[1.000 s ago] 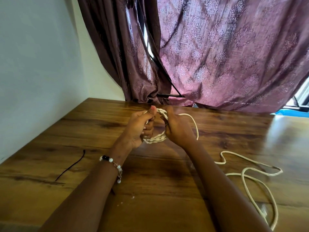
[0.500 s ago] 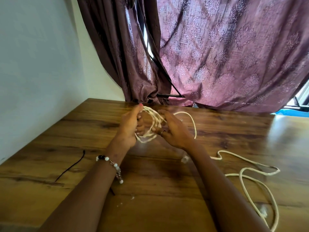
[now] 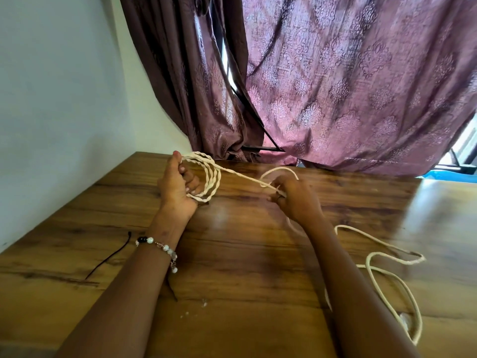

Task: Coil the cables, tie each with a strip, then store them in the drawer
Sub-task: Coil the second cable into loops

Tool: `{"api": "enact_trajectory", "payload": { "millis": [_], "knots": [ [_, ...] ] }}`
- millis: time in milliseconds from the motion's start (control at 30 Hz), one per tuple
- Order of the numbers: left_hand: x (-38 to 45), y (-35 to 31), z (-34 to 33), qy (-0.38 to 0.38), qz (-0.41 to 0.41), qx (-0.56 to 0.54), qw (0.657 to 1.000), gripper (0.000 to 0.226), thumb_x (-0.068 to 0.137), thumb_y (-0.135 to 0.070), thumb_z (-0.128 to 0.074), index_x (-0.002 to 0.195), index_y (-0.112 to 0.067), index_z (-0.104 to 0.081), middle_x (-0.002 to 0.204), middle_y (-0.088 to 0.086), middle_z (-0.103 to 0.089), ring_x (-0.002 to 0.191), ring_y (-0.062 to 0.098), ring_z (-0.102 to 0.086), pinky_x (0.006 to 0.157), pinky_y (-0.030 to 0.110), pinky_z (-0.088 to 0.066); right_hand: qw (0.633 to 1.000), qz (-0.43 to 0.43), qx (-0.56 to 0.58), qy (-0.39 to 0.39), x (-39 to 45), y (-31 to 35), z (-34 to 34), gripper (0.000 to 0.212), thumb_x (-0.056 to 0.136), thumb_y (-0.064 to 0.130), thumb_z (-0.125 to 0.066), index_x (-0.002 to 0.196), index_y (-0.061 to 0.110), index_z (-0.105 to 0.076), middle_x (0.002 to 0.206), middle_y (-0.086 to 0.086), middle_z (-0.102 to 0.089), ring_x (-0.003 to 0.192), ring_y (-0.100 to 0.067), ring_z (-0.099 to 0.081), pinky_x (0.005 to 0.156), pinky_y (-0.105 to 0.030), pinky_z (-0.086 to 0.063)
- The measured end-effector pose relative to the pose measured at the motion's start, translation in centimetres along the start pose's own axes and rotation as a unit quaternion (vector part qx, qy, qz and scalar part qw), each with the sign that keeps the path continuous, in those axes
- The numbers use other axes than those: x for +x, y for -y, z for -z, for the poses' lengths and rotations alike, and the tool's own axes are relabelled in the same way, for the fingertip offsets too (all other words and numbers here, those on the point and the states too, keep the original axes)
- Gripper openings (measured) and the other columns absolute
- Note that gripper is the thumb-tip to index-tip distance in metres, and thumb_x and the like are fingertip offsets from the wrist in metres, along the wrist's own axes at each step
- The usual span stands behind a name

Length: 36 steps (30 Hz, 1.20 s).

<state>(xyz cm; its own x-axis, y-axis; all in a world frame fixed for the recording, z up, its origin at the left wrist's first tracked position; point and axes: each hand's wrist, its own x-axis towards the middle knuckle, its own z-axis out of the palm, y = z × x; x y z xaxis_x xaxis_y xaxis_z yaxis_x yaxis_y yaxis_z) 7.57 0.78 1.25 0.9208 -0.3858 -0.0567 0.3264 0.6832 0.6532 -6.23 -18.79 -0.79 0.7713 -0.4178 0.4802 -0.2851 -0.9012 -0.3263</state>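
A: Head view. What has changed?

B: The hands have drawn apart. A moment ago both were bunched together on the coil (image 3: 206, 178); now the left hand (image 3: 178, 187) holds it alone, thumb on top and fingers curled through the loops, above the table (image 3: 232, 254) near the far edge.

A: And the right hand (image 3: 294, 200)?

B: It has slid out along the cable (image 3: 382, 267) and pinches it, so a straight run stretches from the coil to its fingers. A small loop stands just beyond them.

A: What does that mean for the job?

B: I'd judge another turn is being measured out. Several loops are made, but plenty of slack lies snaking over the table to the right, so coiling is not finished. A dark strip (image 3: 108, 257) lies to the left, untouched. No drawer is in sight.
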Motion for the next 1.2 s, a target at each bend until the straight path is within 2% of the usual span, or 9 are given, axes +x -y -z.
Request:
{"api": "enact_trajectory", "payload": {
  "millis": [100,200,333,433,600,733,867,1033,1200],
  "knots": [
    [-0.1,0.0,0.1,0.000,-0.008,-0.004,1.000,0.045,0.094,-0.041,-0.050,0.057,-0.022,-0.032,0.035,-0.007,-0.021,0.026,0.006,-0.017,0.035,0.010,-0.013,0.982,0.011,0.184,-0.032,0.0,-0.6,0.1,0.015,0.086,0.004,-0.057,0.085,0.007,-0.071,0.081,-0.014,-0.071,0.070,-0.018,-0.066,0.062,-0.027,-0.050],
    [-0.1,0.5,0.0,0.005,-0.002,0.002,1.000,0.045,0.095,-0.042,-0.050,0.058,-0.022,-0.032,0.034,-0.008,-0.021,0.025,0.005,-0.017,0.034,0.011,-0.012,0.945,0.022,0.322,-0.061,0.2,-0.4,0.5,0.029,0.084,-0.016,-0.050,0.100,0.001,-0.066,0.076,-0.017,-0.068,0.059,-0.004,-0.062,0.054,-0.020,-0.047],
    [-0.4,1.1,-0.3,0.011,0.004,0.023,1.000,0.045,0.094,-0.041,-0.050,0.059,-0.021,-0.033,0.034,-0.007,-0.023,0.024,0.006,-0.017,0.033,0.009,-0.014,0.956,0.102,0.276,0.022,-0.3,1.4,1.1,0.058,0.075,0.003,-0.070,0.127,0.025,-0.053,0.088,-0.009,-0.064,0.065,-0.004,-0.057,0.059,-0.017,-0.049],
    [-0.6,1.3,-0.3,-0.002,0.016,0.044,0.999,0.044,0.094,-0.037,-0.052,0.057,-0.021,-0.033,0.034,-0.008,-0.023,0.023,0.006,-0.017,0.032,0.008,-0.015,0.942,0.121,0.311,-0.030,-1.0,3.9,1.1,0.060,0.073,0.009,-0.080,0.122,0.017,-0.047,0.097,-0.009,-0.059,0.069,-0.005,-0.054,0.057,-0.009,-0.044],
    [-0.4,1.7,0.0,0.021,0.039,0.119,0.992,0.039,0.089,-0.030,-0.060,0.060,-0.020,-0.036,0.035,-0.006,-0.027,0.024,0.006,-0.019,0.032,0.009,-0.016,0.909,0.031,0.398,-0.117,-0.8,5.0,0.8,0.064,0.078,0.017,-0.077,0.129,0.016,-0.039,0.108,-0.011,-0.059,0.087,-0.022,-0.062,0.068,-0.016,-0.051],
    [-1.0,2.1,-0.3,0.120,0.030,0.206,0.971,0.039,0.092,-0.027,-0.057,0.058,-0.020,-0.037,0.039,-0.006,-0.025,0.027,0.006,-0.018,0.035,0.012,-0.013,0.896,-0.109,0.426,-0.068,-0.7,4.2,0.5,0.051,0.091,0.021,-0.064,0.135,0.014,-0.040,0.089,0.003,-0.063,0.078,-0.008,-0.062,0.081,-0.034,-0.056],
    [-1.3,2.0,-0.3,0.193,0.028,0.226,0.954,0.042,0.094,-0.027,-0.053,0.055,-0.021,-0.037,0.038,-0.006,-0.024,0.029,0.007,-0.016,0.039,0.016,-0.010,0.969,-0.010,0.246,-0.027,-0.6,2.6,0.4,0.032,0.091,0.031,-0.062,0.120,0.018,-0.062,0.108,-0.005,-0.066,0.099,-0.017,-0.061,0.082,-0.007,-0.041],
    [-1.3,0.4,-0.2,0.225,0.056,0.107,0.967,0.044,0.096,-0.028,-0.044,0.054,-0.020,-0.034,0.033,-0.007,-0.022,0.024,0.005,-0.015,0.037,0.011,-0.009,0.963,0.040,0.266,0.005,-0.9,2.5,0.6,0.010,0.088,0.004,-0.065,0.094,-0.004,-0.067,0.085,-0.008,-0.067,0.074,0.009,-0.057,0.062,-0.001,-0.037],
    [-0.7,-0.5,-0.1,0.147,0.020,0.030,0.989,0.047,0.096,-0.032,-0.045,0.051,-0.022,-0.035,0.033,-0.007,-0.022,0.024,0.005,-0.016,0.034,0.009,-0.013,0.932,-0.011,0.360,-0.041,-0.5,2.2,-0.3,0.037,0.085,-0.018,-0.051,0.083,0.018,-0.059,0.079,-0.007,-0.067,0.078,-0.016,-0.066,0.069,-0.021,-0.051]
  ]
}}
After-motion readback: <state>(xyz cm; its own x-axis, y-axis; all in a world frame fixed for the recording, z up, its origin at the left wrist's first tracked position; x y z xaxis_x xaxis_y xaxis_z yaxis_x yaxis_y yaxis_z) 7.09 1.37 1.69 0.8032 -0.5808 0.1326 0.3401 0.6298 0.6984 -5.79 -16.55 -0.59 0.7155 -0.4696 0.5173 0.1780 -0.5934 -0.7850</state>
